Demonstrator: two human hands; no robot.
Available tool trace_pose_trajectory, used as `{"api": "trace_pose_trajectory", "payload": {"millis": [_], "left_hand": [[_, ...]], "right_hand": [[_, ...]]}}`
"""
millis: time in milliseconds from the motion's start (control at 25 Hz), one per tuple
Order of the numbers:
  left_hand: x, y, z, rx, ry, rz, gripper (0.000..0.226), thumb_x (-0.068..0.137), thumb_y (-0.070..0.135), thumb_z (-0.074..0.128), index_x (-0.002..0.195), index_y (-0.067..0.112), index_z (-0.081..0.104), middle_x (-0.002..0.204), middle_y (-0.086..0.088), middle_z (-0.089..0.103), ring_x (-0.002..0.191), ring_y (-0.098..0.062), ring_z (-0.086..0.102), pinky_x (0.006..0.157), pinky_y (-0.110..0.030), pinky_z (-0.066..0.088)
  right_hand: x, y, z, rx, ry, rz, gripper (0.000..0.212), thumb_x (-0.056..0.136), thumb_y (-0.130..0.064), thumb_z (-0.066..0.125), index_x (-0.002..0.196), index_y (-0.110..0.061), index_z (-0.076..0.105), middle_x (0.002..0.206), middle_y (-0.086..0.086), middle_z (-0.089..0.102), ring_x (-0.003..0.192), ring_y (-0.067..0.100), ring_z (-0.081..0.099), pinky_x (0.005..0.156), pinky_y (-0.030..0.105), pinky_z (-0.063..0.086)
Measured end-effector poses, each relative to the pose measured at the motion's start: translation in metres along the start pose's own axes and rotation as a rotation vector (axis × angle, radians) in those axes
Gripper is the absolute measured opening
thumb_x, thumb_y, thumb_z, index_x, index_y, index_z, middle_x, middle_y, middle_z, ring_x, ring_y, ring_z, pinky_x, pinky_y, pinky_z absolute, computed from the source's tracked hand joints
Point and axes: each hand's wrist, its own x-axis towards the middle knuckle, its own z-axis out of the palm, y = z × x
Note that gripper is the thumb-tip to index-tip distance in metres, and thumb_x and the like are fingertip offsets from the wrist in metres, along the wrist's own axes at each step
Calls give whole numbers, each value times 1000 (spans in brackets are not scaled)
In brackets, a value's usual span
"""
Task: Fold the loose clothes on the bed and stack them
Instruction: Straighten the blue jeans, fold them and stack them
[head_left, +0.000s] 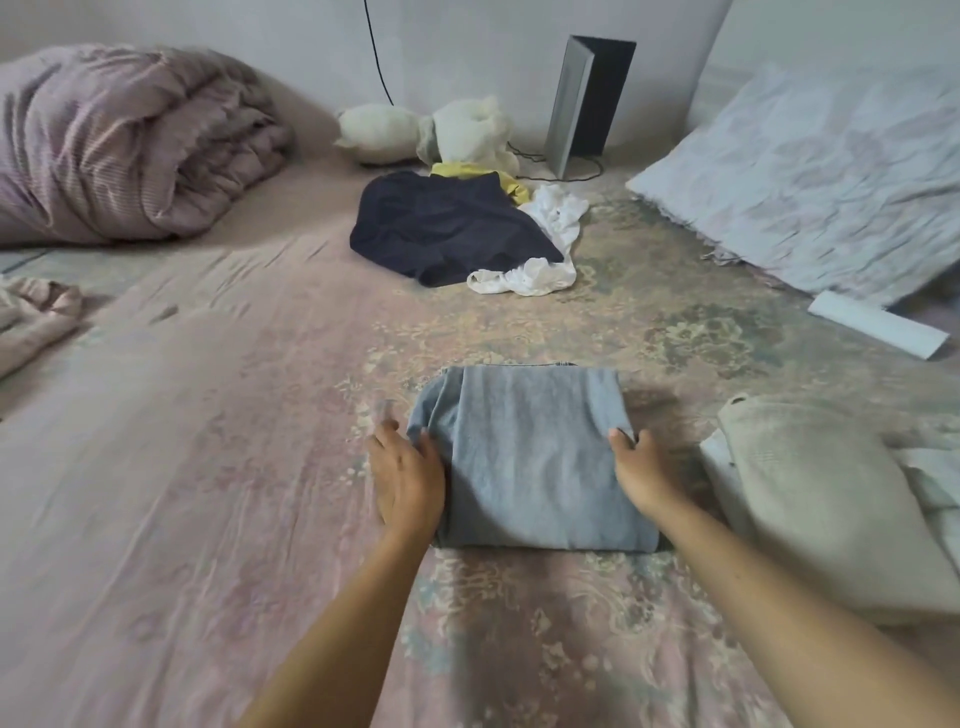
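The folded blue garment (535, 457) lies on the bed (208, 467) at frame centre, a neat rectangle whose long axis runs 12 to 6 o'clock, folded edge toward 6. The left hand (408, 478) and right hand (641, 467) bracket its 9 and 3 o'clock sides, fingers curled onto the edges, probably to square it or lift it whole. At 3 o'clock sits a cream folded pile (821, 499), the likely stack. At 12 o'clock a dark garment (447, 228) and white garment (545, 260) lie unfolded.
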Motion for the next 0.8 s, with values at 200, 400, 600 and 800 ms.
{"api": "trace_pose_trajectory", "payload": {"millis": [200, 400, 600, 800], "left_hand": [[-4, 16, 5, -59, -216, 105, 50, 97, 41, 44, 55, 15, 39, 69, -3, 42, 71, -19, 43, 65, -40, 41], [-4, 10, 12, -208, -142, 41, 32, 97, 24, 47, 68, 14, 37, 61, 1, 41, 55, -11, 36, 51, -25, 29], [12, 22, 9, -19, -209, 1, 24, 94, 24, 45, 72, 14, 44, 72, -6, 49, 66, -20, 47, 60, -33, 32], [23, 63, 29, 559, -152, 698, 63, 92, 37, 4, 151, 16, 9, 159, -7, 0, 147, -22, -4, 115, -37, -11]], "right_hand": [[-4, -7, 7, -50, 29, -151, 30, 98, -41, 34, 100, -12, 41, 82, 7, 51, 69, 27, 51, 64, 37, 39], [-1, -7, 1, 55, 202, -136, 35, 102, -32, 28, 95, -7, 51, 92, 16, 58, 83, 29, 54, 64, 33, 30], [3, -8, 0, -264, 287, -146, 34, 101, -24, 31, 103, 0, 55, 108, 23, 59, 93, 34, 55, 75, 38, 39], [11, -50, 42, -662, 212, -925, 56, 89, -25, 24, 137, -5, 44, 145, 18, 39, 135, 33, 34, 108, 47, 34]]}}
